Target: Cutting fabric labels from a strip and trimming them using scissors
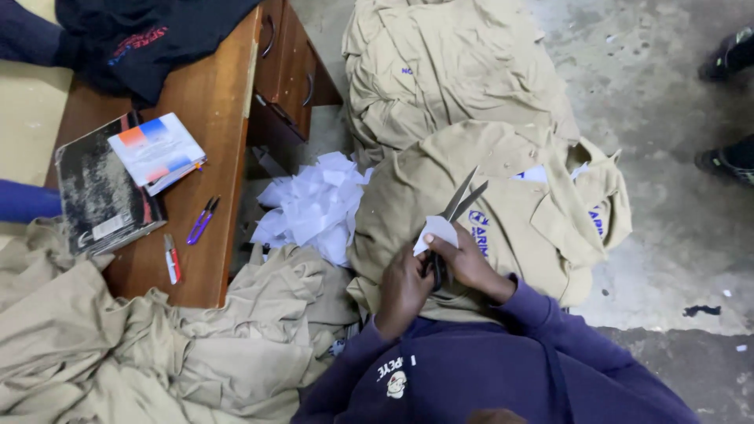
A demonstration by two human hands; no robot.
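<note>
The scissors (pixel 455 216) are held in the right hand (pixel 463 263), with the handles enclosed by the fingers and the blades parted and pointed up and away from the body. A small white paper piece (pixel 437 232) is pinched at the thumb side of the same hand, just beside the blade pivot, so that it is presented close to the cutting edges. The left hand (pixel 402 289) is clenched just beside the right hand, at the scissor handles; whether its grip bears on the handles or on the cloth beneath cannot be told.

Both hands are positioned over a folded khaki shirt (pixel 503 212) that lies on the lap and against a larger khaki garment pile (pixel 448 71) on the concrete floor (pixel 675 228). The shirt serves as a soft working surface directly below the cutting point.

A heap of white paper scraps (pixel 314 208) is collected to the left of the shirt, near the hands. Further khaki cloth (pixel 118 353) is draped over the near edge of the wooden table (pixel 208 118). On the table, a dark book (pixel 98 192), a small booklet (pixel 157 151), a purple thread snipper (pixel 202 221) and a red-and-white marker (pixel 172 260) are laid well apart from the hands.
</note>
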